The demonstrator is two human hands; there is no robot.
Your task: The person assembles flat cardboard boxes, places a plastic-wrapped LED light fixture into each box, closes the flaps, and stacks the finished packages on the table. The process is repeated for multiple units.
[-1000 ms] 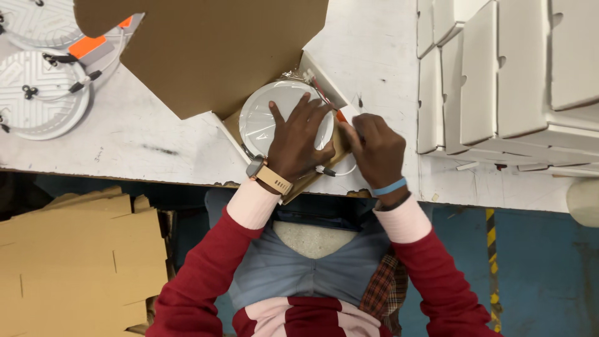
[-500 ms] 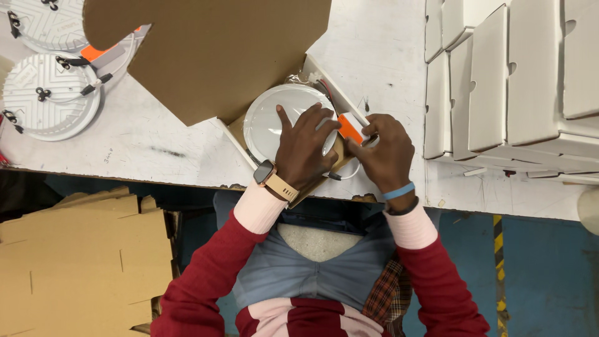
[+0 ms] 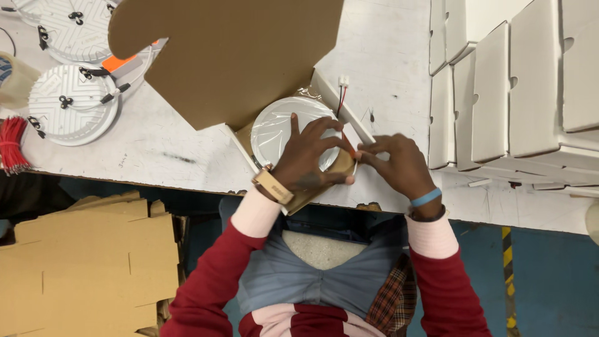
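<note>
A round white light fixture wrapped in clear plastic (image 3: 284, 128) lies inside an open cardboard box (image 3: 246, 68) at the table's front edge. My left hand (image 3: 309, 159) presses flat on the fixture with fingers spread. My right hand (image 3: 396, 165) is at the box's right side, with its fingertips pinching something small and orange by the fixture's rim. A thin red and black wire with a white plug (image 3: 341, 87) sticks out past the box wall. The box's big brown flap stands open behind the fixture.
Two more round white fixtures (image 3: 72, 103) with black clips lie at the left, beside a bundle of red ties (image 3: 11, 143). Folded white boxes (image 3: 518, 81) are stacked at the right. Flat brown cardboard (image 3: 81, 262) lies below the white table (image 3: 162, 146).
The view has shifted slightly. My left hand has slid down over the fixture's lower right part, and my right hand has moved lower at the box's right side.
</note>
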